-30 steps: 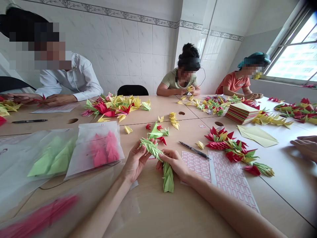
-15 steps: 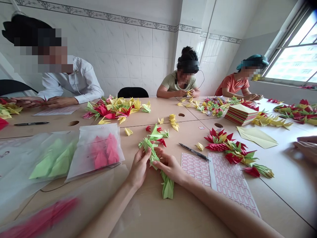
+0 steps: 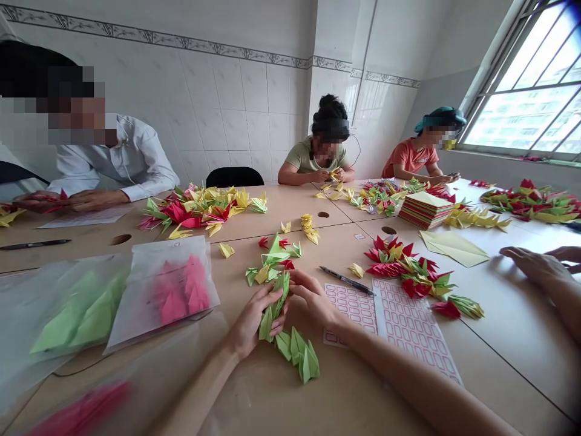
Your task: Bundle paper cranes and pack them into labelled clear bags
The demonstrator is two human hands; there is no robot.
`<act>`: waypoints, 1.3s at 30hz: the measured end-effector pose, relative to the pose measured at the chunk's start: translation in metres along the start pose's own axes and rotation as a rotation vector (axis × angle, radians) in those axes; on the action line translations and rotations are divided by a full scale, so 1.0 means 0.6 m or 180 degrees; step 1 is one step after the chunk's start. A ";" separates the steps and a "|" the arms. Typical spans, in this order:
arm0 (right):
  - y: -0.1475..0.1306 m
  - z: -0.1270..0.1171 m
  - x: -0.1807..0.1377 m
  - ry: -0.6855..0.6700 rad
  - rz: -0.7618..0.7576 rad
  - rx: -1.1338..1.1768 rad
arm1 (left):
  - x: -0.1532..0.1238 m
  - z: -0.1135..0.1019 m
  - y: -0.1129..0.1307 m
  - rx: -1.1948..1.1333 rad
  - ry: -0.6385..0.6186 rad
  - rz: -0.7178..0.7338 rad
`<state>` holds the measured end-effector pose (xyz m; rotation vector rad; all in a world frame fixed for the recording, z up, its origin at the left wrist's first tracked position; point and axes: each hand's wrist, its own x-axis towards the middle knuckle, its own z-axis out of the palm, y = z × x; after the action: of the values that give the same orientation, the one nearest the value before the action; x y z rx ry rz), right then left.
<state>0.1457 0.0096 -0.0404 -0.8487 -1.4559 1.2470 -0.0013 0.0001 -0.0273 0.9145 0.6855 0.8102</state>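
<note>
My left hand (image 3: 249, 322) is closed round a stack of green folded paper cranes (image 3: 275, 306), held upright just above the table. The fingers of my right hand (image 3: 316, 301) are bent against the upper right edge of that stack; their tips are partly hidden. A row of loose green paper cranes (image 3: 297, 353) lies on the table just below my hands. Beyond them is a small group of green paper cranes (image 3: 273, 254) with a yellow one and a few red ones among them.
Plastic bags hold green (image 3: 86, 312) and pink folded paper (image 3: 184, 290) at left. At right lie a pen (image 3: 347, 280), label sheets (image 3: 411, 324), mixed cranes (image 3: 411, 266) and a stack of square paper (image 3: 425, 210). Several people sit round the table; another person's hands (image 3: 540, 266) rest at right.
The green cranes in my left hand are now gathered into an upright stack. My right hand has shifted to its upper edge. The camera view has turned slightly right.
</note>
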 end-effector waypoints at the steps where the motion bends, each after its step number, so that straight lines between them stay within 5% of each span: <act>1: 0.001 -0.001 0.000 0.0062 -0.0007 -0.0182 | 0.000 0.000 0.000 0.0018 -0.0008 -0.0009; 8: 0.004 -0.008 0.001 0.0397 -0.0008 -0.0884 | 0.001 -0.001 -0.001 0.0259 0.0136 -0.0036; 22: 0.010 -0.006 0.005 0.0993 -0.0310 -0.1046 | -0.001 0.005 -0.008 0.0379 0.0052 -0.0480; 29: 0.015 -0.004 0.001 0.1271 -0.0279 -0.0945 | 0.001 0.005 -0.007 0.0154 0.0060 -0.0120; 34: -0.006 0.013 -0.012 0.0507 -0.0040 -0.0375 | 0.008 -0.011 0.005 -0.0548 0.0579 0.0824; 39: -0.017 0.030 -0.022 -0.0484 0.0308 -0.0709 | 0.009 -0.023 0.012 -0.0669 0.0815 0.0903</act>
<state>0.1326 -0.0098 -0.0330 -1.0001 -1.7167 1.2589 -0.0116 0.0132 -0.0280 0.7317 0.6843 1.2436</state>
